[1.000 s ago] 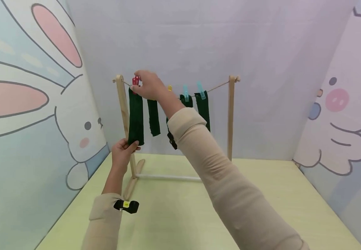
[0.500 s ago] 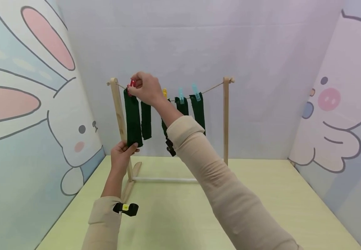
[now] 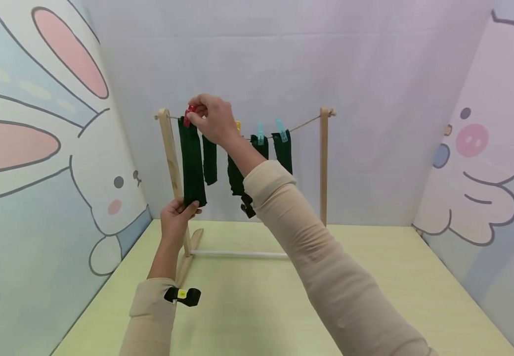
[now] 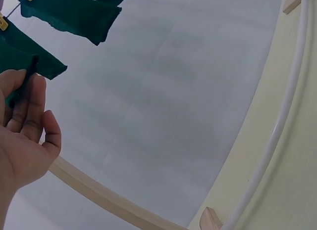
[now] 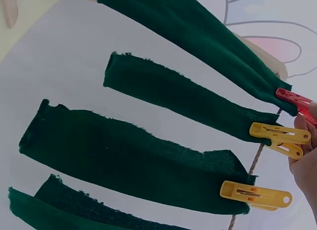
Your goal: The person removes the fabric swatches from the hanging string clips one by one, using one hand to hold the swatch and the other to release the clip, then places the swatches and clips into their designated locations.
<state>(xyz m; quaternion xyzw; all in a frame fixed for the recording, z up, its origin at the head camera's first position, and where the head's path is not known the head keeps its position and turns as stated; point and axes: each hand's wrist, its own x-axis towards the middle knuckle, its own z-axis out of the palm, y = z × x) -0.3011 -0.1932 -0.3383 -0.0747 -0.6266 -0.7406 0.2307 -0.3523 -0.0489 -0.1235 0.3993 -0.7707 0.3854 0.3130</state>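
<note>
In the head view my right hand (image 3: 217,121) pinches a red clothespin (image 3: 188,116) at the top of the leftmost dark green cloth strip (image 3: 192,163). In the right wrist view, the jaws of this red clothespin (image 5: 290,97) clip the strip's upper end beside the rope. My left hand (image 3: 176,220) pinches the lower end of that strip between thumb and fingers, holding it nearly straight down. From the left wrist view, the left hand (image 4: 32,126) has the cloth's edge between its fingertips, with the little finger curled apart.
Several more green strips hang from the rope, under yellow clothespins (image 5: 280,133) and blue clothespins (image 3: 260,133). The rope runs between two wooden posts (image 3: 323,168), joined low by a white rod (image 3: 239,254). The stand rests on a pale yellow table (image 3: 372,277) before a plain backdrop.
The right hand has tilted the red clothespin and raised it slightly with the strip's top, so the rope beside the left post runs flatter. The left hand keeps its hold.
</note>
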